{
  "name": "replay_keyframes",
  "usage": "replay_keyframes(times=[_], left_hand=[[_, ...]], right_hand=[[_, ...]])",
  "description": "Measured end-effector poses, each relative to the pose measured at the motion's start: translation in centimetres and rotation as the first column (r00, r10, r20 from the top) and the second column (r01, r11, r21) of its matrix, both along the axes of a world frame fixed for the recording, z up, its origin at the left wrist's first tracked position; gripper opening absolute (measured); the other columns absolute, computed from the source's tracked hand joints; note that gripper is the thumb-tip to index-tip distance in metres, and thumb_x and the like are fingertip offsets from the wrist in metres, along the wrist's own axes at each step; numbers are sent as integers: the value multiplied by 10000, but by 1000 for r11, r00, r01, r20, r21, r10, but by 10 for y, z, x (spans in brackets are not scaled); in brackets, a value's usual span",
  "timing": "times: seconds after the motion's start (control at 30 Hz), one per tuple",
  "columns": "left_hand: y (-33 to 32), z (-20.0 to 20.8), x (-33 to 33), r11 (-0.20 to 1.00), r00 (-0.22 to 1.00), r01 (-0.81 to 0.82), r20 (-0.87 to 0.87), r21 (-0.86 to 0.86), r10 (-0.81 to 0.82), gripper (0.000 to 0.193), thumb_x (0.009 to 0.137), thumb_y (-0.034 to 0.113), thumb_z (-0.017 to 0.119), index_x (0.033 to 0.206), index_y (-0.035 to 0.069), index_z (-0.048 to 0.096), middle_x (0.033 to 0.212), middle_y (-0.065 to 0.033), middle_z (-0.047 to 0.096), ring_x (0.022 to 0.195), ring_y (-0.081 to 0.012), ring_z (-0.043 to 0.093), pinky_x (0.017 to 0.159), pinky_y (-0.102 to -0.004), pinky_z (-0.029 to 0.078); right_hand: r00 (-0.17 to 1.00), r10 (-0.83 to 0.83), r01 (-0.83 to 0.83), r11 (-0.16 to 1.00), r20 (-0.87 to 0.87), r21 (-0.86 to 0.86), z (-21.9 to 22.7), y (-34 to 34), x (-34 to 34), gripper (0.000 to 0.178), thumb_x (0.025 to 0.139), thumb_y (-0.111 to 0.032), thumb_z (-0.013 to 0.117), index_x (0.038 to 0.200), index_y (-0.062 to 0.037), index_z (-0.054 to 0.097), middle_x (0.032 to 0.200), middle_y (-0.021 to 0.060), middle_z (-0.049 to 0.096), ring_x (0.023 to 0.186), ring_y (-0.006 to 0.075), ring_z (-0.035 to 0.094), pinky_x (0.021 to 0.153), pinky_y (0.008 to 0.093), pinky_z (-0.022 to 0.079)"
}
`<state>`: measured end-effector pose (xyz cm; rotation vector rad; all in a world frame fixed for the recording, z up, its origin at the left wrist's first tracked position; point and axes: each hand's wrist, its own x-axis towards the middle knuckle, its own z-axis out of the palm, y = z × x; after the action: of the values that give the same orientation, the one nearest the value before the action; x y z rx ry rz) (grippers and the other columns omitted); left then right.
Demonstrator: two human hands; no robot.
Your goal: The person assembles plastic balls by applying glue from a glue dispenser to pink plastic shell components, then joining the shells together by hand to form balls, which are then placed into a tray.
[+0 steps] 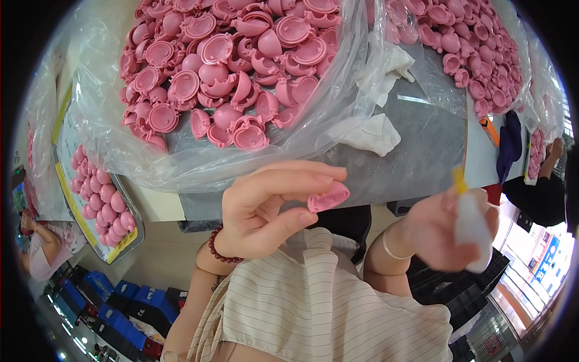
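Note:
Between thumb and fingers, my left hand (265, 208) pinches a small pink plastic part (329, 198), its hollow side partly showing. My right hand (431, 226), blurred by motion, is wrapped round a whitish squeeze bottle (473, 226) with a yellow nozzle (459, 180) pointing up. The two hands are apart, both in front of the grey tabletop's near edge. Beyond my left hand, a clear plastic bag (199, 172) lies spread open under a large heap of pink cup-shaped plastic pieces (226, 114).
At the back right is another heap of smaller pink parts (476, 54). White crumpled cloths (371, 136) lie between the heaps. A tray (129, 244) of pink domed parts sits at left. An orange box (489, 131) and dark purple cloth (509, 145) lie at right. Other people work on both sides.

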<state>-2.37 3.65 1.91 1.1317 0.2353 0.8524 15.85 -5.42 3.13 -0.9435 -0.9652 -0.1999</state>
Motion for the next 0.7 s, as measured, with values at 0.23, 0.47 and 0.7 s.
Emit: replay_keyframes(times=[0.23,0.47,0.7], left_hand=[[-1,-4,-9,920,963,193,246,-342,-111,290,751,-23,528,1030,-3,455,1015,-258,504,766,-260,568,621,-320,476],[-1,-9,-14,839,915,319,373,-441,-152,359,766,50,552,1093,-25,424,1028,-279,503,738,-212,594,670,-313,486],[-4,-8,-14,827,930,273,355,-491,-96,380,765,91,577,1089,-19,412,1032,-273,493,699,-228,588,619,-300,499]], right_hand=[[828,-551,542,734,110,-408,8,-8,67,381,777,-60,534,1084,102,375,904,219,550,784,196,549,620,249,442],[864,-502,367,568,43,-736,1,-29,110,442,720,-23,613,1070,78,363,970,200,543,814,178,541,729,251,433],[650,-631,760,539,423,-364,15,-20,99,413,695,-27,631,1048,36,425,1047,131,505,861,153,491,674,236,412]])
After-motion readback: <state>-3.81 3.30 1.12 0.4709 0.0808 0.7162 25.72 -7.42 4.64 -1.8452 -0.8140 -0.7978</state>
